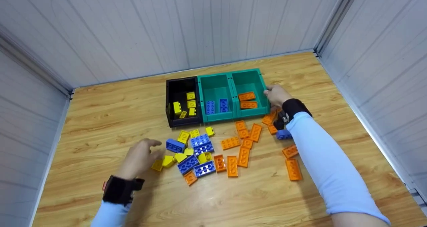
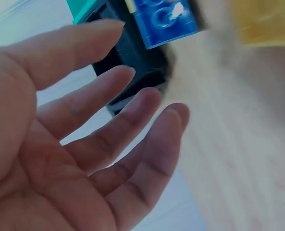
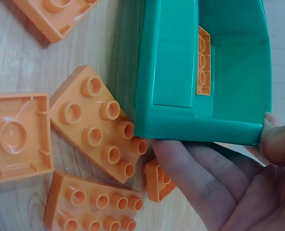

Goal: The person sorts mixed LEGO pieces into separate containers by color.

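My right hand [image 1: 278, 95] holds the side of the right green bin [image 1: 247, 80], which has two orange bricks [image 1: 248, 104] in it. In the right wrist view, the thumb of the right hand [image 3: 219, 183] lies at the bin's rim, fingers against its outside wall. My left hand [image 1: 140, 157] hovers with loosely bent, spread fingers by the yellow bricks [image 1: 168, 161] and a blue brick [image 1: 175, 146]. Nothing lies in the left palm [image 2: 55, 168] in its wrist view.
A middle green bin [image 1: 213, 86] holds two blue bricks; a black bin [image 1: 168, 103] on the left holds several yellow ones. Loose orange bricks [image 1: 244, 157] and blue bricks [image 1: 204, 169] lie in front. Another blue brick [image 1: 283, 134] sits beside the right forearm. White panel walls surround the table.
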Action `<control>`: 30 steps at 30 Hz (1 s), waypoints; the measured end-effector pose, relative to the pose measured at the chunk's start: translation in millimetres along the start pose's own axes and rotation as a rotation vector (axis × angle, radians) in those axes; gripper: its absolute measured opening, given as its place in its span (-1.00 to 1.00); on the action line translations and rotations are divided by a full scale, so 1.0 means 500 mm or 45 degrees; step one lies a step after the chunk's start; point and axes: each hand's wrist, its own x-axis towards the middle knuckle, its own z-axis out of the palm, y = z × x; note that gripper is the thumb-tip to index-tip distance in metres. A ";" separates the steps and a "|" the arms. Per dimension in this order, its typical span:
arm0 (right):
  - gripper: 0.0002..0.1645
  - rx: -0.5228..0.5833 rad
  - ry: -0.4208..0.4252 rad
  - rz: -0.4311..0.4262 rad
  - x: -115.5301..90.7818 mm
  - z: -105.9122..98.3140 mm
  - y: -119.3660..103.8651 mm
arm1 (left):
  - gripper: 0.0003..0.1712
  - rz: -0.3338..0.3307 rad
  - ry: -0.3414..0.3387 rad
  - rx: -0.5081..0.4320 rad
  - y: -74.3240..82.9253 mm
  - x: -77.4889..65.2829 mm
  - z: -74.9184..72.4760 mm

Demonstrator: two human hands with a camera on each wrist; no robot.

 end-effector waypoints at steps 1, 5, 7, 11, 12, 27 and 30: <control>-0.36 -0.018 0.007 -0.003 0.001 -0.001 0.000 | -0.58 0.001 -0.002 0.004 -0.005 -0.009 0.006; -0.36 -0.049 0.025 -0.005 0.003 -0.002 0.001 | -0.56 -0.001 -0.011 0.007 -0.016 -0.031 0.029; -0.37 -0.041 0.028 -0.002 0.003 -0.001 0.002 | -0.53 0.004 -0.013 0.025 -0.019 -0.037 0.038; -0.37 -0.054 0.034 -0.018 0.003 0.003 0.001 | -0.51 -0.006 -0.011 0.050 -0.025 -0.043 0.053; -0.37 -0.054 0.032 -0.021 0.003 0.003 0.001 | -0.50 -0.008 -0.008 0.055 -0.027 -0.044 0.056; -0.35 0.093 -0.012 0.025 -0.007 0.002 -0.003 | -0.57 -0.010 0.047 0.142 -0.031 -0.039 0.049; -0.35 0.097 -0.023 0.028 -0.007 0.002 -0.005 | -0.54 -0.010 0.071 0.131 -0.018 -0.030 0.023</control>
